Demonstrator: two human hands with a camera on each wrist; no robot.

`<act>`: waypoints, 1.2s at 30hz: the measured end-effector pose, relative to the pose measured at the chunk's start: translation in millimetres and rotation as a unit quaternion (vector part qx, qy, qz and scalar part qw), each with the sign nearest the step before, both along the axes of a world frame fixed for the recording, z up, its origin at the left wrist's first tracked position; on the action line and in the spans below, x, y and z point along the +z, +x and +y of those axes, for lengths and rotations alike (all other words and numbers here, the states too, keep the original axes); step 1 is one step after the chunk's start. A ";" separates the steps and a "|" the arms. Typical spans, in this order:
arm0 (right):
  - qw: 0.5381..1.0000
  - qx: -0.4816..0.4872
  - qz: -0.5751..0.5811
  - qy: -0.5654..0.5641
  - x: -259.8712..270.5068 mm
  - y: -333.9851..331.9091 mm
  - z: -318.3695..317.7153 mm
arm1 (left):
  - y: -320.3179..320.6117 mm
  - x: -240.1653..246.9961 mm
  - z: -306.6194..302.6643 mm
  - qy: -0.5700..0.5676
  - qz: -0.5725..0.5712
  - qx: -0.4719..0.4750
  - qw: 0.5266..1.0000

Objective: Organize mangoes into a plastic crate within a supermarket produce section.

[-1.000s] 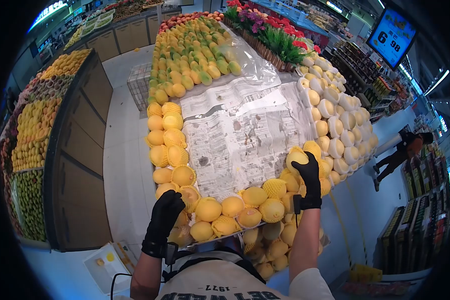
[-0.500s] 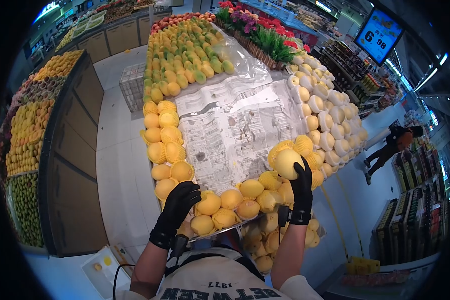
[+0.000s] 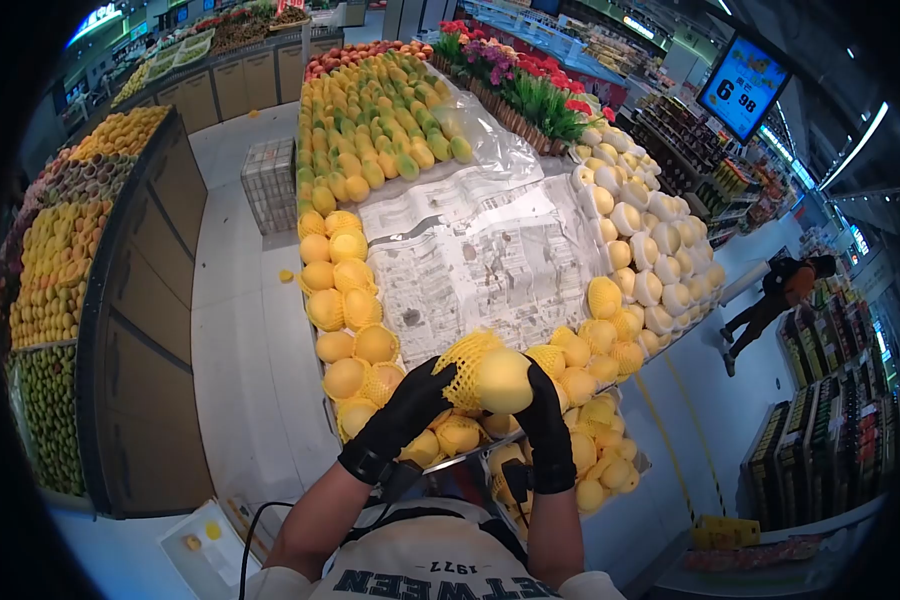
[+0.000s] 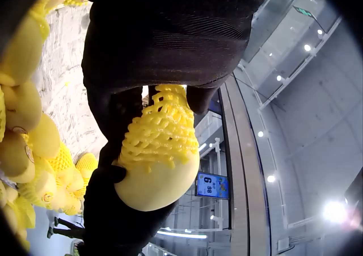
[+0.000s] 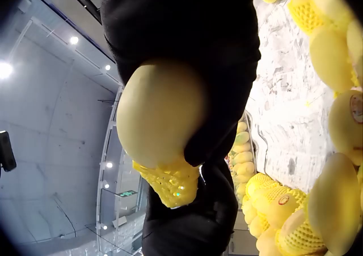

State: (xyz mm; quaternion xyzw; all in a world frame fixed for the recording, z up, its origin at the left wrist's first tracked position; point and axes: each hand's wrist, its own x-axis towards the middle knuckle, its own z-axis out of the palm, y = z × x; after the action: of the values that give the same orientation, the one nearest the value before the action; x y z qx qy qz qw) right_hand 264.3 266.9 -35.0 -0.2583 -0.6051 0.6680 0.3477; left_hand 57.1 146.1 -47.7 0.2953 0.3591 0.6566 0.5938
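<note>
Both black-gloved hands meet over the near edge of the fruit stand around one smooth, pale yellow melon. My right hand grips its bare end, fingers curved round the side. A yellow foam net sleeve covers the other end, and my left hand pinches it. In the left wrist view, the net bunches toward the left fingers while the bare melon bulges out of it. The right wrist view shows the melon in the right palm.
Newspaper lines the middle of the stand. Netted yellow fruit rims its left and near sides. Green-yellow mangoes lie at the back, white-sleeved fruit at the right. A person stands in the right aisle.
My right hand has lifted the melon from the stand's right side and brought it to the near middle. My left hand has moved right from the near-left corner and taken hold of the net.
</note>
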 end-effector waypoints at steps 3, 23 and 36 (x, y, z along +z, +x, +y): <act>0.987 0.023 0.071 -0.142 17.3 -11.0 -13.7 | 0.3 33.5 -11.4 -0.032 -0.072 -0.013 0.997; 0.986 0.060 -0.094 0.123 79.1 -65.4 -79.7 | -27.1 34.0 -57.9 -0.006 -0.189 -0.048 0.981; 0.995 -0.016 -0.033 -0.090 10.8 -76.7 -124.7 | -13.2 16.0 -78.5 0.072 -0.053 0.128 0.988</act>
State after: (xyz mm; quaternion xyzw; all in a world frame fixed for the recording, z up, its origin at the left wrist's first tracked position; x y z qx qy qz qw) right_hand 187.5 142.2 -24.2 -0.3199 -0.5496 0.7053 0.3132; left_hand 43.9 67.7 -31.7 0.2540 0.3140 0.7662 0.4998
